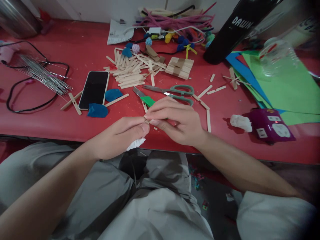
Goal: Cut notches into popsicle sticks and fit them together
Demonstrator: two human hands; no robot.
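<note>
My left hand (125,135) and my right hand (176,120) meet above the front edge of the red table, both with fingers pinched. Between their fingertips shows a small tan piece of craft stick (147,121), mostly hidden. Crumpled white tissue (135,144) pokes out under my left hand. Just beyond the fingers lies a utility knife (148,101) with a green handle and its blade out. Scissors (178,90) with grey-green handles rest behind my right hand, partly covered by it.
Loose craft sticks (132,71) pile up behind the scissors, beside a bundle of sticks (179,67). A phone (94,89) and blue felt pieces (98,110) lie left. Right are a black bottle (232,30), a purple power adapter (271,126) and coloured paper (287,83).
</note>
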